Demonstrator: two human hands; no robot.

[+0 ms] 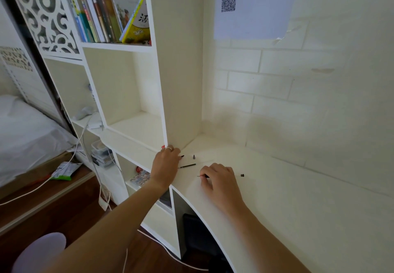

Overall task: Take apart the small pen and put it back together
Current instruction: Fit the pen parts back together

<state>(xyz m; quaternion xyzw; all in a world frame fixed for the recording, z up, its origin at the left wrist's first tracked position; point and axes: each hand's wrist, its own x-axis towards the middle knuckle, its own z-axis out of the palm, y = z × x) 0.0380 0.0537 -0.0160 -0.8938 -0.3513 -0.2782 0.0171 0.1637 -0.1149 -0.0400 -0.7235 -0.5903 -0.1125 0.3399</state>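
Observation:
The pen lies in pieces on the white desk [277,198]. My left hand [167,162], with a ring on one finger, rests at the desk's left corner, its fingers closed over a short black pen piece [182,156] that sticks out to the right. A small dark cone tip [194,156] stands just beyond it. A thin black refill [187,165] lies between my hands. My right hand [219,182] pinches a thin dark pen part [202,175] whose fine point juts left. A small black cap [242,175] sits to the right of that hand.
A white bookshelf [181,80] rises directly behind my left hand, with books in its top compartment. A white brick-pattern wall [298,91] borders the desk at the back. The desk's curved front edge [191,206] runs under my right forearm. Cables and a bed lie at left.

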